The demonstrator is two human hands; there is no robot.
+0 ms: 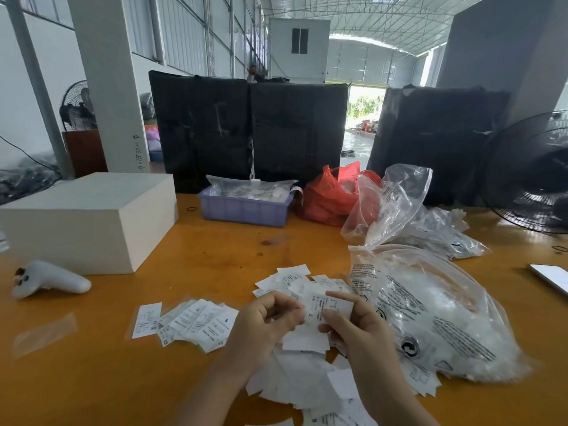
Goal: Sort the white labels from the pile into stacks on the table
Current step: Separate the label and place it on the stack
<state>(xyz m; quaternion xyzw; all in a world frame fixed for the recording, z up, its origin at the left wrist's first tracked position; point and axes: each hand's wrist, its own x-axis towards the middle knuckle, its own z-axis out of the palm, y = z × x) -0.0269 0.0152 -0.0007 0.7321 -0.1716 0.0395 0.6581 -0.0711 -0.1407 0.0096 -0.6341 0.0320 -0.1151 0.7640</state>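
Observation:
A loose pile of white labels point(304, 382) lies on the orange table point(92, 379) near its front edge, under and around both hands. My left hand point(267, 321) and my right hand point(359, 330) together hold a white label marked "L" point(319, 309) above the pile, fingers curled on its two sides. To the left, a fanned row of sorted labels point(196, 322) lies flat, one marked "S". A single label point(147, 319) sits at the row's left end. More scattered labels point(292, 276) lie just beyond my hands.
A large clear plastic bag point(436, 315) full of labels lies right of my hands, with more clear bags point(390, 207) behind it. A white box point(89, 219) and a white controller point(49, 279) sit left. A purple bin point(246, 209), red bag point(332, 195), fan point(534, 179) and phone point(550, 276) are also here.

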